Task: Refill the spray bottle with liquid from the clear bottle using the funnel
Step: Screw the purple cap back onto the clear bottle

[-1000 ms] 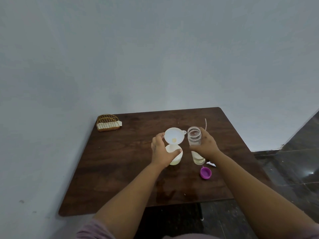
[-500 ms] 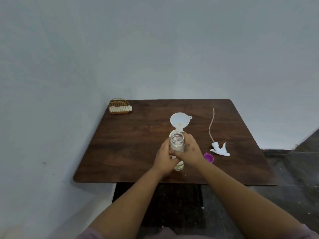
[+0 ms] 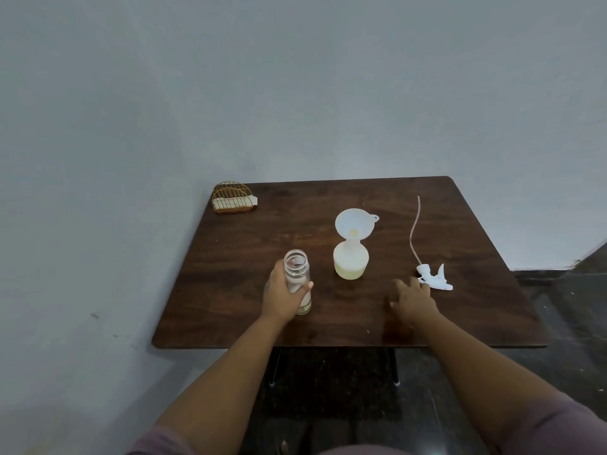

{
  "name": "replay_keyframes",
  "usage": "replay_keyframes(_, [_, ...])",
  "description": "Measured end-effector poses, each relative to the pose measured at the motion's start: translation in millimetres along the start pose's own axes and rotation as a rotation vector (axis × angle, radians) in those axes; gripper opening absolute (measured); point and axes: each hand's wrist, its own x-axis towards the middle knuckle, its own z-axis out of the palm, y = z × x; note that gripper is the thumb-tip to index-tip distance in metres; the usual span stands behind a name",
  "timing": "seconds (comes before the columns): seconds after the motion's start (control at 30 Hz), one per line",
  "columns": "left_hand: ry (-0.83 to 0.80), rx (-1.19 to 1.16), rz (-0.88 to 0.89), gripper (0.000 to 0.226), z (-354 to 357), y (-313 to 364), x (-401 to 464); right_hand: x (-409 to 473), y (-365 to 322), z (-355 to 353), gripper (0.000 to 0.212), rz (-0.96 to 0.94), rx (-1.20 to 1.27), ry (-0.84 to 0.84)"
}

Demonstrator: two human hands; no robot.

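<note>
Two hands are over the table, and I read them from the head camera. My left hand [image 3: 284, 298] is wrapped round the clear bottle [image 3: 298, 281], thumb across its front, fingers curled behind it. That bottle stands upright on the wood near the front left, its mouth uncapped; only a thin pale layer shows at its base, and I cannot tell how much liquid it has. My right hand [image 3: 413, 298] is spread wide, fingers straight and apart, holding nothing, low over the table toward the right; whether its palm touches the wood I cannot tell. Its fingertips lie just beside the white spray head [image 3: 435, 278], which lies on its side with the long thin dip tube [image 3: 414, 236] curving away toward the far edge. Between the hands and further back stands the spray bottle [image 3: 350, 261], translucent white, with yellowish liquid filling its lower part. The white funnel [image 3: 354, 223] sits in its neck, bowl tilted toward me, a small tab on its rim to the right. The dark wooden table [image 3: 230, 290] stands against a grey wall. At its far left corner sits a small wicker holder [image 3: 234, 198] with something pale inside.
</note>
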Motion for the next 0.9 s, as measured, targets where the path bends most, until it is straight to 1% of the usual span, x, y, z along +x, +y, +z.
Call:
replay_keyframes(0.07, [0.012,-0.021,0.002,0.047,-1.4,2.1,-1.0,-4.4,8.3,10.0,0.046,0.031,-0.012,-0.038])
replay_keyframes(0.1, [-0.004,-0.026,-0.009,0.046,-17.7,-11.0,22.9,10.4,-12.7,20.8,0.041,0.037,-0.003,-0.040])
replay_keyframes(0.13, [-0.024,-0.008,-0.016,0.046,-30.1,-19.5,40.9,21.2,-28.3,30.1,0.039,0.058,-0.003,-0.026])
replay_keyframes(0.2, [-0.026,0.003,0.000,0.047,-28.3,-18.5,41.1,9.6,-25.7,31.7,0.037,0.103,-0.005,0.049])
replay_keyframes(0.27, [-0.028,0.015,0.018,0.047,-23.6,-17.8,40.0,3.9,-24.5,29.7,0.032,0.165,0.006,0.071])
replay_keyframes(0.33, [-0.022,0.034,0.038,0.049,-24.3,-17.0,37.3,-1.4,-29.9,31.7,0.028,0.219,0.017,0.039])
replay_keyframes(0.4, [-0.034,0.042,0.044,0.054,-32.8,-21.5,43.6,-6.4,-53.5,27.5,0.029,0.192,0.093,-0.035])
replay_keyframes(0.43, [-0.039,0.041,0.043,0.055,-37.0,-24.1,47.7,-6.9,-69.0,25.4,0.033,0.157,0.195,-0.054])
replay_keyframes(0.53, [-0.052,0.045,0.054,0.062,-47.4,-27.3,54.4,-12.2,-127.3,8.2,0.046,0.010,0.675,-0.032])
replay_keyframes(0.6, [-0.076,0.012,0.050,0.066,-52.6,-24.5,57.2,-17.4,-170.2,-13.5,0.045,-0.065,0.989,-0.005])
replay_keyframes(0.63, [-0.085,-0.015,0.056,0.064,-54.0,-22.6,58.7,-18.8,-187.8,-24.2,0.044,-0.106,1.103,0.033])
replay_keyframes(0.7, [-0.094,-0.066,0.070,0.054,-56.6,-19.6,60.9,-16.4,-214.8,-43.5,0.041,-0.216,1.215,0.146])
replay_keyframes(0.73, [-0.106,-0.088,0.074,0.049,-57.4,-18.5,61.3,-16.1,-224.5,-52.3,0.041,-0.294,1.197,0.197])
replay_keyframes(0.77, [-0.127,-0.114,0.081,0.045,-57.1,-19.4,61.9,-14.8,-231.0,-58.7,0.041,-0.397,1.127,0.235])
replay_keyframes(0.8, [-0.152,-0.117,0.088,0.044,-58.1,-18.4,61.2,-14.2,-235.8,-63.1,0.044,-0.518,0.996,0.260])
replay_keyframes(0.87, [-0.196,-0.120,0.099,0.051,-60.4,-17.1,61.5,-9.3,-241.6,-59.8,0.052,-0.699,0.586,0.242])
replay_keyframes(0.9, [-0.215,-0.129,0.103,0.054,-61.3,-17.6,62.5,-6.6,-242.7,-54.8,0.054,-0.724,0.406,0.216])
